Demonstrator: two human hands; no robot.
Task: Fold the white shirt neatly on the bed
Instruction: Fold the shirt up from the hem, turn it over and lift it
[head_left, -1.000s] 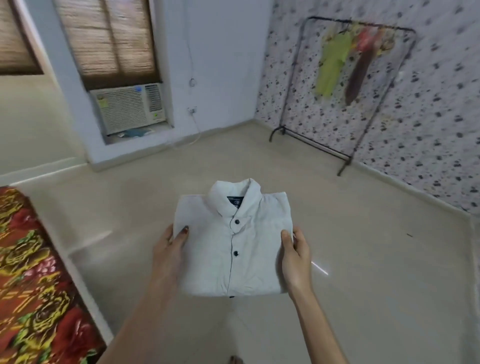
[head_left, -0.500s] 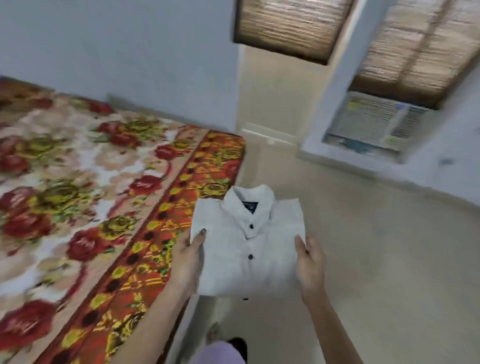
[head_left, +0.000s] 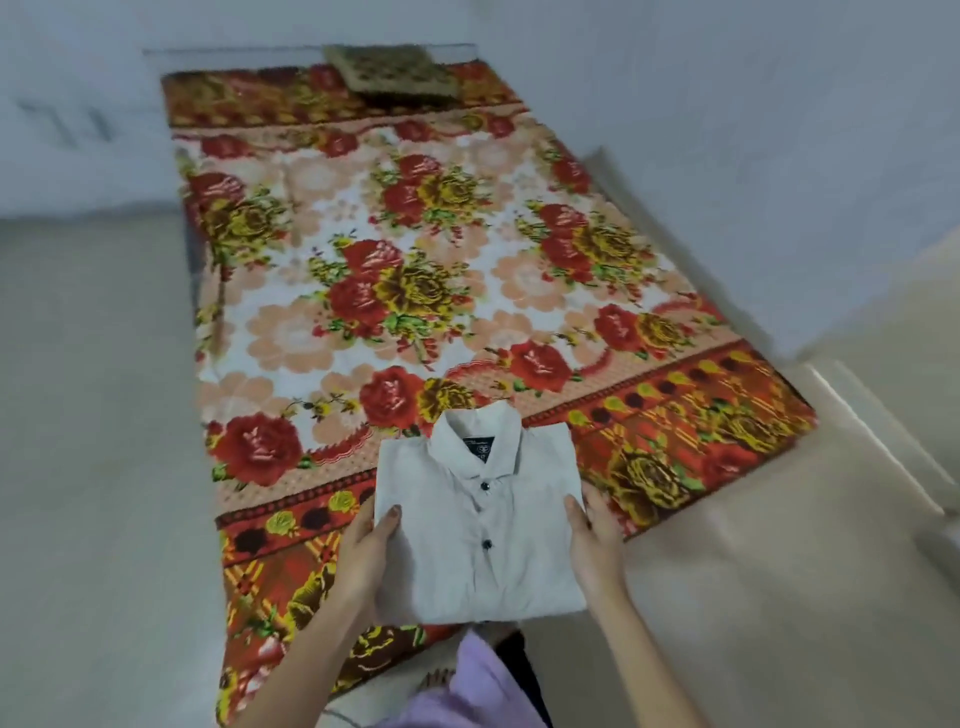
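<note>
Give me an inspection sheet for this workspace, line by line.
Surface: bed covered by a floral spread, flat and mostly bare.
Job's things: white shirt folded into a rectangle, collar up, buttons showing, held above the bed's near end.
Clutter: patterned cushion at the far end of the bed.
Grippers: left hand grips the shirt's left edge; right hand grips its right edge.
Cables: nothing seen.
Surroundings: pale floor on both sides, plain wall behind.
</note>
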